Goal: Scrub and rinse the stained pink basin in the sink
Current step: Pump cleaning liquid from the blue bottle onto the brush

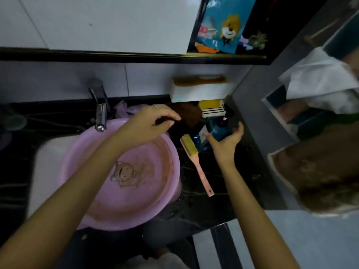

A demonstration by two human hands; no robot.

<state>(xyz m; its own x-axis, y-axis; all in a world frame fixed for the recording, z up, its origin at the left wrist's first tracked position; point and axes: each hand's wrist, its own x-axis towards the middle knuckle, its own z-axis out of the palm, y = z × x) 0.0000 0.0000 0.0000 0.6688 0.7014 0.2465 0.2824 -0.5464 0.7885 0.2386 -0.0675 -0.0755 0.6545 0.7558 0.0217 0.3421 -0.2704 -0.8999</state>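
The pink basin (124, 200) sits in the white sink (41, 164) under the chrome tap (101, 117); brown stains ring its inside and a cartoon figure is printed on its bottom. My left hand (153, 123) hovers over the basin's far rim, fingers pinched on something small and dark that I cannot identify. My right hand (225, 138) is open, palm up, just in front of a blue bottle (215, 131) on the black counter. A pink-handled scrub brush (196, 162) with yellow bristles lies on the counter between basin and right hand.
A white wall box (198, 92) holds an orange brush; below it sit a yellow sponge (210, 104) on a white rack and a brown cloth (188, 115). A shelf above holds a blue bag (227, 24). A mirror at the right reflects a person.
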